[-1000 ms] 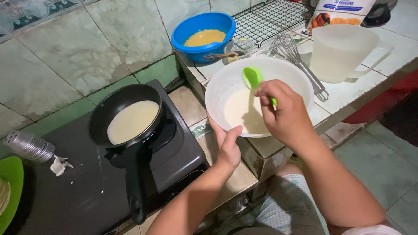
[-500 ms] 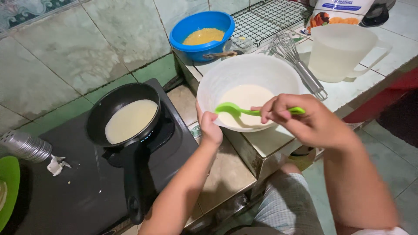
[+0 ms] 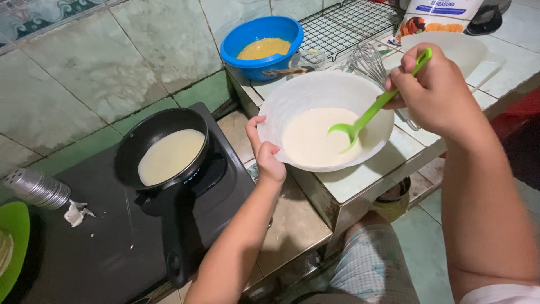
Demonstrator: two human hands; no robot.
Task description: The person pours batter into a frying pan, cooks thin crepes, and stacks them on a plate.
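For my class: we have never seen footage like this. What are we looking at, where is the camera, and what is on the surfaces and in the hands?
The camera sits on a person's head, looking down at their bare hands. The right hand holds a green plastic ladle dipped in pale batter in a wide white plastic bowl. The left hand grips that bowl's rim. On the dark stove a black frying pan holds batter. Behind are a blue bowl, wire whisk and cooling rack.

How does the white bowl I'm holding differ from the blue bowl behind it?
The white bowl is larger and holds pale, smooth batter; the blue bowl is smaller and holds a yellow mixture. The left hand grips the white bowl's rim and the right hand dips a green ladle into it; the blue bowl stands untouched. Both are round and sit on the tiled counter.
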